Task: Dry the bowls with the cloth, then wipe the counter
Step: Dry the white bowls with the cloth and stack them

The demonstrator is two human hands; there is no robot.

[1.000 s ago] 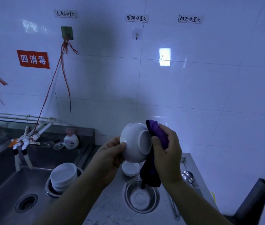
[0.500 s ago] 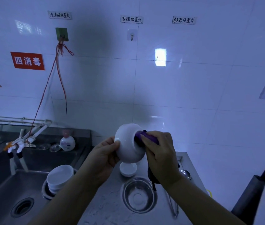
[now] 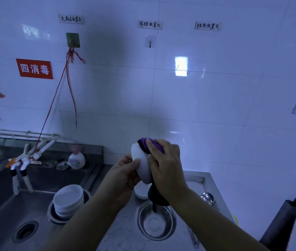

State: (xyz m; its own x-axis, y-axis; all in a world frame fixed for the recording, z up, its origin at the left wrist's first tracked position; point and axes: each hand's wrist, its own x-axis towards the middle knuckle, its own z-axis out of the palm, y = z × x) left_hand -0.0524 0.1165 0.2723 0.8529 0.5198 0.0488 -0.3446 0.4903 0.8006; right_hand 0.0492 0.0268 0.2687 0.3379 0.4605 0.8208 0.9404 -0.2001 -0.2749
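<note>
I hold a white bowl [image 3: 140, 160] on its side in front of me, above the steel counter [image 3: 125, 225]. My left hand [image 3: 123, 176] grips its left rim. My right hand [image 3: 165, 167] presses a purple cloth [image 3: 149, 144] into the bowl's opening, and the cloth's dark tail [image 3: 157, 198] hangs below my wrist. A stack of white bowls [image 3: 68, 198] sits in the sink [image 3: 5, 214] at the left. One small white bowl [image 3: 140, 192] rests on the counter under my hands, near a steel bowl [image 3: 157, 221].
A steel ladle [image 3: 207, 197] lies at the counter's right side. Taps [image 3: 23, 160], a soap bottle [image 3: 76, 159] and glass dishes stand behind the sink. A dark handle [image 3: 281, 220] leans at the far right, against the tiled wall.
The bowl has turned so its opening faces more to the right, and my right hand has pushed the cloth further over and into it. The view has shifted slightly.
</note>
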